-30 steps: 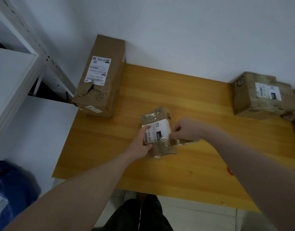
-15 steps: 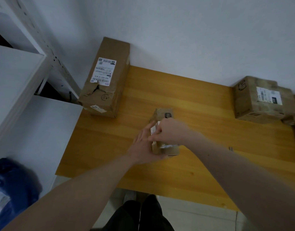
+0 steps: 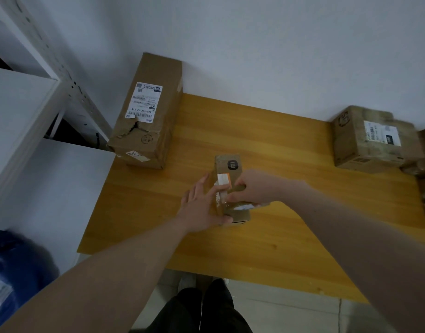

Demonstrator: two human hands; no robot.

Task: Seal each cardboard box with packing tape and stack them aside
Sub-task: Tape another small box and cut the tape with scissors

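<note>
Grip: small box (image 3: 231,188) is pinched on top by the curled right hand (image 3: 252,191); left hand (image 3: 202,207) is laid flat against its left side, fingers straight.
Small box: set mid-table (image 3: 266,145), nearer the front edge.
Long box (image 3: 147,111): parked at the back-left corner.
Labelled box (image 3: 367,140): kept by the right edge.

A small brown cardboard box (image 3: 230,186) with white labels lies lengthwise mid-table, its near end tape-wrapped.

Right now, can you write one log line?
small box on table | left hand flat against box | right hand pinching tape on top
</note>
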